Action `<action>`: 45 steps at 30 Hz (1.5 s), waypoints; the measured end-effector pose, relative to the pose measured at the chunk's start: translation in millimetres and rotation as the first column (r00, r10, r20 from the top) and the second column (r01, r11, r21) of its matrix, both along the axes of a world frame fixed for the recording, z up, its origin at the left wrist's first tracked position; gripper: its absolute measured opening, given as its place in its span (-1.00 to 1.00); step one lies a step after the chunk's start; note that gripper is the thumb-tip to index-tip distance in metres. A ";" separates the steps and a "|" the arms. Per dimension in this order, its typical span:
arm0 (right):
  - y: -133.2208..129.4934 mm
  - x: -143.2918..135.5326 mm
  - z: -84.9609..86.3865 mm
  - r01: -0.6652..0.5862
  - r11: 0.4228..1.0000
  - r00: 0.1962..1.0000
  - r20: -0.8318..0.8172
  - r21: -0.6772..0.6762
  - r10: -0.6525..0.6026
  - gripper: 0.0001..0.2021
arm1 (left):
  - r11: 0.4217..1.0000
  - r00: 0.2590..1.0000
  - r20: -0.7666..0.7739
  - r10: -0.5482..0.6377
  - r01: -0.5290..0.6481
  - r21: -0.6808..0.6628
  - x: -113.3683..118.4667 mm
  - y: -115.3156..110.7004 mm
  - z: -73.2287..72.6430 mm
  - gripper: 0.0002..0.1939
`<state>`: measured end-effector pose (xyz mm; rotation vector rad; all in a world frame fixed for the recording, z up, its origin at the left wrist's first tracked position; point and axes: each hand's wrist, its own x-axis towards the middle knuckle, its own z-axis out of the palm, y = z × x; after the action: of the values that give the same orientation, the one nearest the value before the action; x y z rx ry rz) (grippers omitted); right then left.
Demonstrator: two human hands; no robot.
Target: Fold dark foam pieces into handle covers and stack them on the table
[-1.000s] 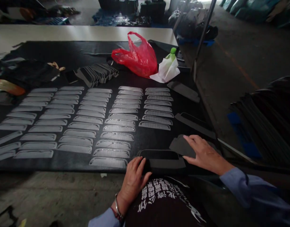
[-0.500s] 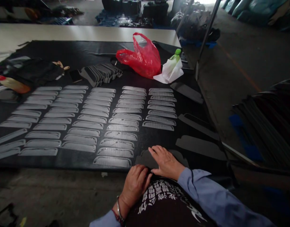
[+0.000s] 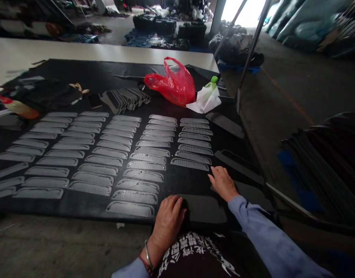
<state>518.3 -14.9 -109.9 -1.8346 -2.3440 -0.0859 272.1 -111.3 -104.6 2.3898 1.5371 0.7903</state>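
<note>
Lying at the near edge of the black-covered table [image 3: 174, 181], a dark flat piece [image 3: 206, 210] has the left hand [image 3: 167, 219] at its left end, fingers close together; whether they pinch it I cannot tell. The right hand [image 3: 223, 183], thumb slightly apart from its fingers, is at the left end of a second dark piece [image 3: 254, 196]. Leftward lie rows of grey strips [image 3: 132, 209]; beyond, a red plastic bag [image 3: 177, 88] sits just beside a green-capped bottle [image 3: 213, 80] in white paper [image 3: 207, 102]

My left hand [image 3: 168, 219] hides 1 end of the near piece [image 3: 205, 209]; my right hand [image 3: 223, 183], part of the next piece [image 3: 255, 197]. Paper [image 3: 205, 100] hides most of a bottle [image 3: 213, 82]. Left sleeve [image 3: 131, 269] cut off at bottom edge.
</note>
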 end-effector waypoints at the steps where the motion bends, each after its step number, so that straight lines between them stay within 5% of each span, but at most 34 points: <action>1: 0.4 -0.2 -1.3 -0.007 1.000 1.000 0.004 0.002 0.007 -0.74 | 1.000 1.000 -0.011 0.005 -0.005 -0.004 1.9 2.3 -0.7 -0.76; 17: 21.5 -17.1 3.2 -0.105 0.991 0.994 -0.051 -0.087 0.101 -0.89 | 0.999 0.999 -0.026 0.042 -0.042 0.021 20.3 18.4 -5.9 -0.78; 22: 20.3 -16.8 13.3 -0.067 0.981 0.997 -0.048 -0.183 0.059 -0.88 | 0.986 0.972 0.199 0.123 -0.097 -0.132 25.3 18.5 -4.3 -0.76; 24: 19.9 -17.1 16.9 -0.045 0.973 0.998 -0.054 -0.225 0.033 -0.86 | 0.933 0.883 0.396 0.253 -0.116 -0.340 31.5 23.1 0.5 -0.77; 27: 19.8 -18.0 20.8 0.016 0.940 0.989 -0.130 -0.341 -0.064 -0.84 | 0.711 0.582 0.564 0.586 -0.035 -0.703 45.7 39.5 7.3 -0.78; 32: 14.3 -21.9 22.3 0.014 0.832 0.886 -0.379 -0.554 -0.267 -0.82 | 0.539 0.386 0.524 0.759 0.079 -0.839 68.6 78.3 3.1 -0.64; 36: 2.9 -28.1 21.5 -0.007 0.823 0.857 -0.427 -0.568 -0.288 -0.86 | 0.481 0.310 0.496 0.811 0.129 -0.867 76.4 98.4 -6.2 -0.72; 38: -1.5 -30.5 21.7 0.023 0.863 0.884 -0.393 -0.504 -0.253 -0.88 | 0.472 0.285 0.487 0.826 0.122 -0.873 76.9 102.8 -9.4 -0.74; 42: -4.2 -35.7 21.6 0.058 0.974 0.985 -0.145 -0.218 -0.091 -0.71 | 0.490 0.258 0.491 0.833 0.073 -0.869 72.6 102.1 -13.3 -0.72; 45: -5.2 -43.8 22.0 0.050 0.969 0.998 -0.019 -0.242 -0.057 -0.71 | 0.513 0.250 0.514 0.821 0.074 -0.855 66.9 96.1 -14.8 -0.72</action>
<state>474.4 -20.1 -87.8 -1.9923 -2.3765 0.2255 339.0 -15.2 -119.4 0.5035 1.4582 1.0078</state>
